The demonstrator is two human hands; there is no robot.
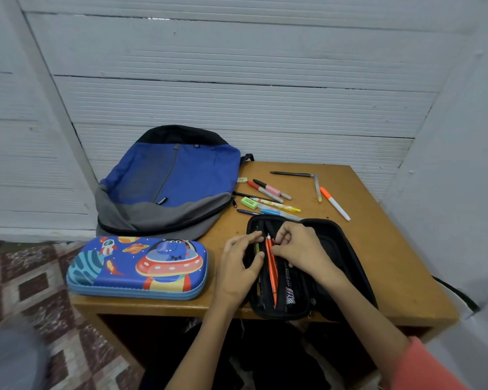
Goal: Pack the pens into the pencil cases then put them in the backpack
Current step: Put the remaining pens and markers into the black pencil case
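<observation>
Both hands are over the black pencil case (pixel 339 250), which lies unzipped and spread open at the front R of the table (pixel 392 266), its near end at the table's front edge. My left hand (pixel 238 267) has a loose grip: fingers mostly straight, tips and thumb resting on the L half of the case, nothing held. The right hand (pixel 300 250) has a tight grip, fingers curled and pinching the top end of an orange pen (pixel 272 273). That pen lies lengthwise in the case's L half, tip toward me, w/ a second reddish pen right beside it. I can't tell if the pinch takes in both. A mesh pocket w/ a few dark items sits just R of them.

The blue space-print pencil case (pixel 137 267) is zipped shut, front L of the table, its L end hanging over the edge. The backpack (pixel 166 178) lies flat behind it, blue front up, reaching past the table's back L corner.

Loose stuff is on the table behind the black case: red and black markers (pixel 268 190), a green eraser (pixel 248 203), a yellow pen (pixel 279 205), a purple pen (pixel 247 212) and a blue one. Further R, well apart, are a grey pen (pixel 291 174) and an orange-capped white marker (pixel 335 204). A salmon sleeve (pixel 423 367) shows on my R arm.
</observation>
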